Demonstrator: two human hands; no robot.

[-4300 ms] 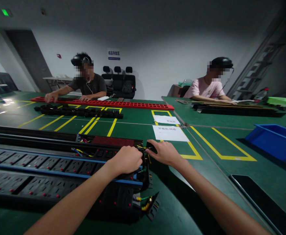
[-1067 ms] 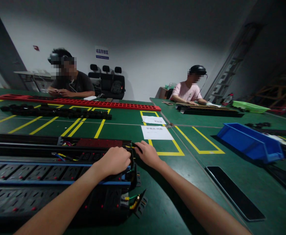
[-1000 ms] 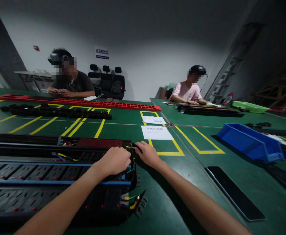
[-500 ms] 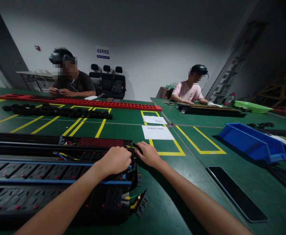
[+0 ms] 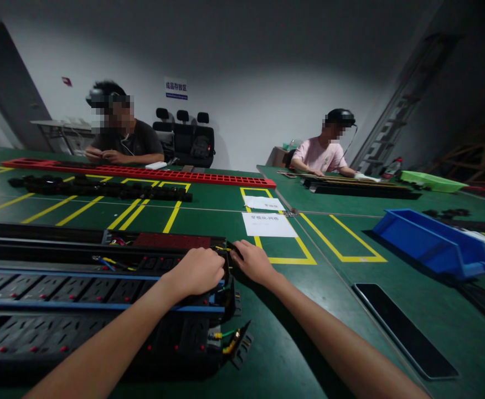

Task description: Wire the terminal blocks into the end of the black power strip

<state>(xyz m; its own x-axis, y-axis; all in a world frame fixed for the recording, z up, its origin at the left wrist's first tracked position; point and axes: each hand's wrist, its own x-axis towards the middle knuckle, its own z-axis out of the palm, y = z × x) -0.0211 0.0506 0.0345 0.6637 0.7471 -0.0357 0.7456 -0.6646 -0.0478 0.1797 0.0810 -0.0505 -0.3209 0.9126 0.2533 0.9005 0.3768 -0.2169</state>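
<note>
Several long black power strips lie side by side at the left, with rows of sockets and red dots. My left hand is closed over the right end of one farther strip; its fingertips are hidden. Just right of that end, my right hand is closed on a small black end cap. A bit of yellow wire shows between the hands. Nearer to me, another end cap hangs tilted off a strip on green and yellow wires.
A phone and a blue bin are at the right. Paper sheets lie beyond my hands. A red slotted rail and black parts stretch across the far left. Two people sit across the table.
The view has shifted very slightly, so the surroundings sit a little farther right. Both hands keep their places at the strip's end, with hardly any visible movement.
</note>
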